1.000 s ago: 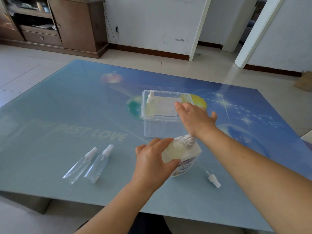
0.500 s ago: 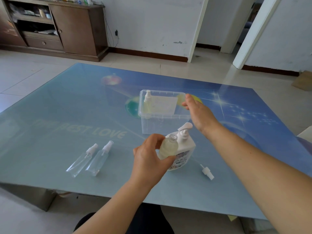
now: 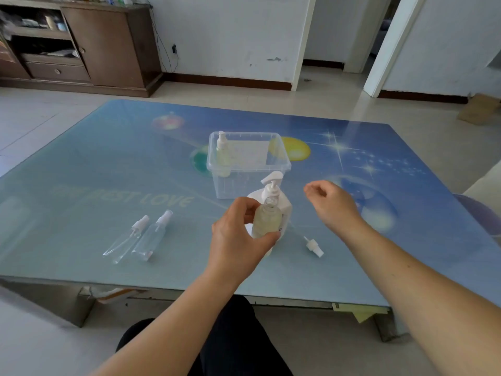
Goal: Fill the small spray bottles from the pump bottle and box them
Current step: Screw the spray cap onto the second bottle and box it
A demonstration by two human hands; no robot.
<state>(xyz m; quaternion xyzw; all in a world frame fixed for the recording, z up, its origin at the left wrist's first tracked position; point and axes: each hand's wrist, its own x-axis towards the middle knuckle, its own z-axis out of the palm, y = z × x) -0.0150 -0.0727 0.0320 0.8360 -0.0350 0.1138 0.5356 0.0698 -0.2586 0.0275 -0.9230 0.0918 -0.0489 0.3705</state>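
Note:
My left hand (image 3: 238,240) grips a small uncapped bottle (image 3: 267,219) filled with pale yellow liquid, held upright in front of the white pump bottle (image 3: 279,194). My right hand (image 3: 333,204) hovers to the right of the pump bottle, fingers loosely curled, holding nothing. The loose white spray cap (image 3: 314,246) lies on the table below that hand. Two empty capped spray bottles (image 3: 139,236) lie side by side at the left. A clear plastic box (image 3: 248,164) behind the pump bottle holds one filled, capped spray bottle (image 3: 222,156) in its left corner.
Everything sits on a blue glass table (image 3: 81,172) with a printed pattern; its near edge runs just above my knees. A brown wooden cabinet (image 3: 105,44) stands at the far left against the wall. A cardboard box (image 3: 478,108) lies on the floor at the far right.
My right hand left the pump head and drew back to the right and toward me. My left hand brought the filled bottle upright, away from the nozzle.

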